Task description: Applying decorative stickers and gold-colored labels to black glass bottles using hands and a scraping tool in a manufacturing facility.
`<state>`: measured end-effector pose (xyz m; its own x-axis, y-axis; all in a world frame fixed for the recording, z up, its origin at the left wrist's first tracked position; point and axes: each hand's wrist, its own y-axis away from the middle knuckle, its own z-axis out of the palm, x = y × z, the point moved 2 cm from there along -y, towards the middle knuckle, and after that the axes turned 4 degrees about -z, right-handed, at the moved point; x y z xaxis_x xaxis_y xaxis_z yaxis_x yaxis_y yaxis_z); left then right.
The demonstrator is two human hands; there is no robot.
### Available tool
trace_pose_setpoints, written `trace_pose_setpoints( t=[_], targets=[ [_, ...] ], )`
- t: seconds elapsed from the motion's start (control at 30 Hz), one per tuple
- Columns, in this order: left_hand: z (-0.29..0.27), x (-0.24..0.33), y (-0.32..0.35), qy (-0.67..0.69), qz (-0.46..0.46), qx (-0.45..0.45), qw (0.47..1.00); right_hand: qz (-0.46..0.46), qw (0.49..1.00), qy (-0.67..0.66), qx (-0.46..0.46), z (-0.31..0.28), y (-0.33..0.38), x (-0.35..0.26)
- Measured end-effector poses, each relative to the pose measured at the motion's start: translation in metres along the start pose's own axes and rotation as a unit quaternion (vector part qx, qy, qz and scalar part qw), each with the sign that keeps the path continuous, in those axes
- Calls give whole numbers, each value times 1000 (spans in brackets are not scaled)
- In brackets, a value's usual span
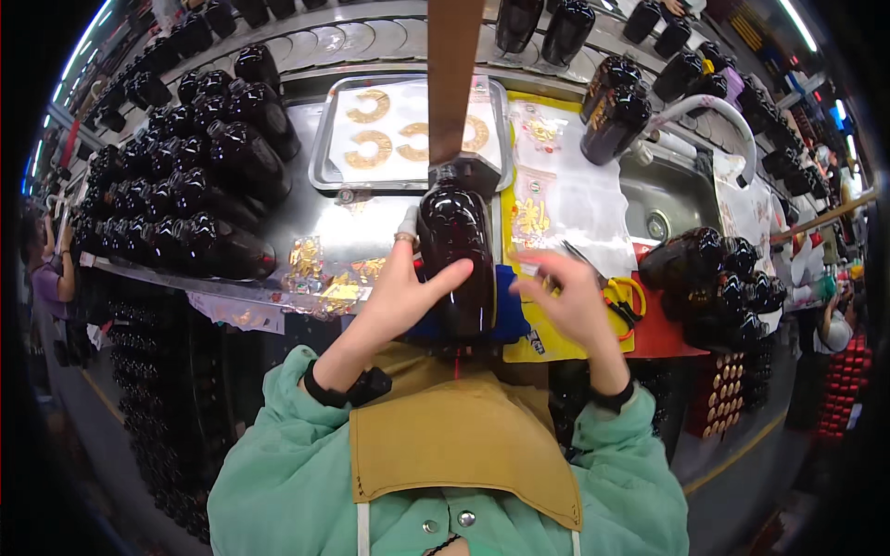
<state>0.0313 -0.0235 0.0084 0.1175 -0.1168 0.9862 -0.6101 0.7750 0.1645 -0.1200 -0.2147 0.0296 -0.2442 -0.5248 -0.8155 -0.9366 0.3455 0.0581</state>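
A dark, glossy bottle (454, 246) stands in front of me beneath a brown vertical post, its neck near the post's lower end. My left hand (408, 287) grips the bottle's left side, with the thumb laid across its front and a pale covering on one fingertip. Just right of the bottle is my right hand (570, 296), apart from it. Its thumb and forefinger are spread, slightly blurred, with nothing visible between them. Behind the bottle's lower part shows a blue block (510, 306).
Many dark bottles (185, 176) crowd the left. A metal tray (324, 176) holds gold, ring-shaped decals; loose gold pieces (338, 283) lie nearer me. At right are a decal sheet (533, 208), yellow-handled scissors (630, 301), a sink (667, 195) and more bottles (714, 278). A conveyor (343, 42) runs behind.
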Motion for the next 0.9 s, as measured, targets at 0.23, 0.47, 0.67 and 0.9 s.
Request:
trace_pose_setpoints(
  t=[0.23, 0.47, 0.67, 0.9],
  targets=[
    [0, -17, -2, -102, -14, 7, 995, -116, 926, 352, 70, 1, -46, 62],
    [-1, 2, 14, -62, -32, 46, 996, -116, 888, 436, 90, -9, -70, 80],
    [0, 2, 6, -33, -28, 13, 999, -148, 896, 410, 80, 2, -45, 82],
    [-2, -4, 7, -89, -22, 21, 996, -110, 880, 442, 136, -13, -67, 101]
  ],
)
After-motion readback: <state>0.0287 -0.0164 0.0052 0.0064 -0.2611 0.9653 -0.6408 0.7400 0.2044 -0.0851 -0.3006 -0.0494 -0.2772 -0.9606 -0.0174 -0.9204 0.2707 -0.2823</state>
